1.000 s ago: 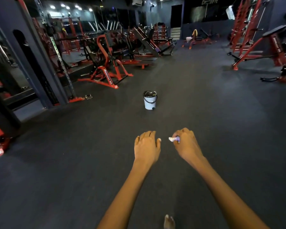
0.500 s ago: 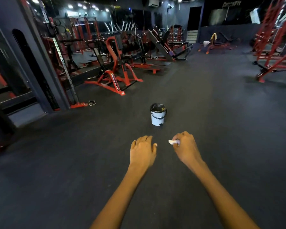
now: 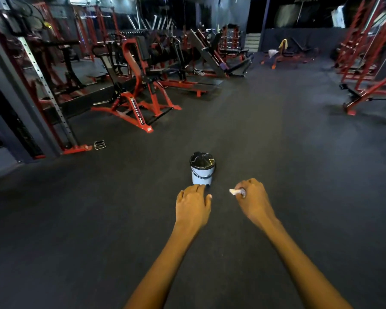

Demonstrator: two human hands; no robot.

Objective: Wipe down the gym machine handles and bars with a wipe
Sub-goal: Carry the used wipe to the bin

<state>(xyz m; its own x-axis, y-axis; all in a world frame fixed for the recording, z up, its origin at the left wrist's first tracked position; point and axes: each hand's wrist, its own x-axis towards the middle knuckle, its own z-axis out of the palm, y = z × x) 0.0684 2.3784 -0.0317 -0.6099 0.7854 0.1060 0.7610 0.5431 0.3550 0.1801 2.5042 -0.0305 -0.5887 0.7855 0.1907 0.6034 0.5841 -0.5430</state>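
Right hand point(image 3: 253, 198) clenched on crumpled wipe point(image 3: 234, 192), likely for discarding. Left hand point(image 3: 193, 205) loose, fingers relaxed, empty. Pedal bin point(image 3: 202, 171) on floor just beyond left fingertips, lid closed.

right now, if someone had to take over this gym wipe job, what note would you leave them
Left hand: holds nothing, fingers loosely bent, stretched out just short of the bin.
Right hand: grips a small crumpled white wipe, its end sticking out past the thumb side.
Small pale blue bin with a black liner: stands on the dark rubber floor, straight ahead of both hands.
Red and black gym machines: along the left side and far right, out of arm's reach.
Done: cannot tell from this view which handles were wiped.
Left: probably drop the wipe in the bin, then check the remaining bars.
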